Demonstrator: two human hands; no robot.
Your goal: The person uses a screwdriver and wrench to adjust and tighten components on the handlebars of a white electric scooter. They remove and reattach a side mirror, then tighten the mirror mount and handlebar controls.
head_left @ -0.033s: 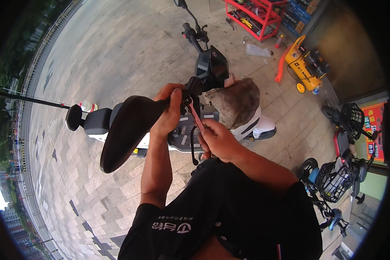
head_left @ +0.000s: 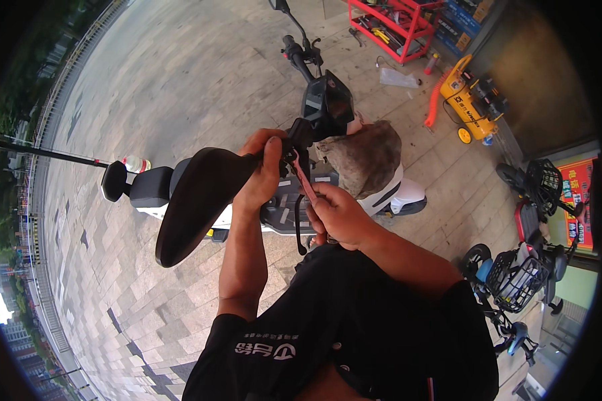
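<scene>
My left hand [head_left: 263,167] is closed around the stem end of a large black rear-view mirror [head_left: 197,204], just beside the scooter's handlebar. The mirror sticks out to the left with its dark side up. In my right hand [head_left: 340,215] is a reddish open-end wrench [head_left: 304,179], its jaw up against the fitting at the mirror's foot. A black brake lever [head_left: 299,227] runs down beside the right hand's fingers. The scooter's dashboard [head_left: 326,103] lies just beyond the hands. A grimy brown cloth [head_left: 364,159] drapes over the scooter's front.
The scooter's seat [head_left: 150,187] is to the left, near a bottle [head_left: 136,164]. At the far right stand a red tool cart [head_left: 398,37] and a yellow air compressor [head_left: 471,107] with an orange hose [head_left: 433,107]. Bicycles with baskets [head_left: 517,279] line the right side.
</scene>
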